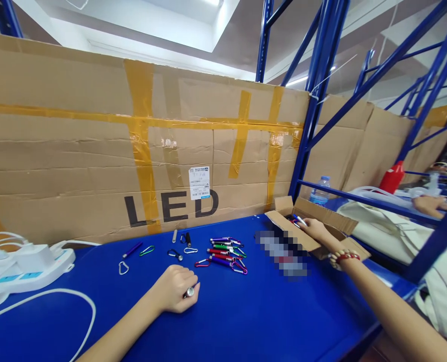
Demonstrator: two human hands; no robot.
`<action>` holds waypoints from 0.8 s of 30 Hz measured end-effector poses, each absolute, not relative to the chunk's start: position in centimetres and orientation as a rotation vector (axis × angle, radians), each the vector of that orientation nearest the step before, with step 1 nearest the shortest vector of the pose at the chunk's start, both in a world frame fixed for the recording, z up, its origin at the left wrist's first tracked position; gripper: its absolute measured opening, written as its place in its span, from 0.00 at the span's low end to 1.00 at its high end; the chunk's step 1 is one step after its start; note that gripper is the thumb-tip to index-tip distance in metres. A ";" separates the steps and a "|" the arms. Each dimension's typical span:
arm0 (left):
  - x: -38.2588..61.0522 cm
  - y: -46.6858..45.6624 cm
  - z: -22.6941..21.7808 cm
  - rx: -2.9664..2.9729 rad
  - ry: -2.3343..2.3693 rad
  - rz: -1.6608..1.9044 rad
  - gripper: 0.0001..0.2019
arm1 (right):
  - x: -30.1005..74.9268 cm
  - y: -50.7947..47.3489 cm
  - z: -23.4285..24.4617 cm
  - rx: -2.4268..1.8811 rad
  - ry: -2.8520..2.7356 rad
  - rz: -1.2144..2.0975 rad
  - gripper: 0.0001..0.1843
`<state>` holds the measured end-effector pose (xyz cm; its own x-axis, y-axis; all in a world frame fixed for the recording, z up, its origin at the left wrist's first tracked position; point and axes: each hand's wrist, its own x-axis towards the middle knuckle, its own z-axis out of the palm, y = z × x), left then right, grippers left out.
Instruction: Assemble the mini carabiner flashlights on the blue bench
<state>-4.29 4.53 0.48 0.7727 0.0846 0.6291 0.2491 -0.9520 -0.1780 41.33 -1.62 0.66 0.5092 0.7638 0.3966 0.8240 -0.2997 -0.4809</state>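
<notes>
My left hand (176,288) rests on the blue table (246,317), fingers curled round a small silver flashlight piece (189,291). My right hand (313,229) reaches into an open cardboard box (321,221) at the right, fingers closed on a small keychain flashlight (297,219); a beaded bracelet (344,257) sits on that wrist. A pile of coloured keychain flashlights with carabiners (225,253) lies between the two hands. Loose parts lie further left: a purple flashlight body (132,249), a green carabiner (147,250) and a silver carabiner (123,268).
A tall cardboard wall marked LED (170,206) closes the table's far side. A white power strip with a charger (23,264) and a white cable (57,296) lie at the left. Blue rack posts (309,125) stand at the right; another person's hand (429,205) works beyond them.
</notes>
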 end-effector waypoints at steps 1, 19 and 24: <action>-4.3 4.5 0.5 -2.720 -0.255 -0.942 0.14 | 41.5 -1.0 1.0 -2.136 -1.277 -0.098 0.07; -4.3 4.5 0.4 -2.725 -0.281 -0.936 0.14 | 41.2 3.6 4.1 -2.342 -1.137 -0.303 0.29; -4.5 5.0 0.3 -2.788 -0.371 -0.998 0.15 | 43.1 3.5 5.7 -2.409 -1.266 -0.111 0.03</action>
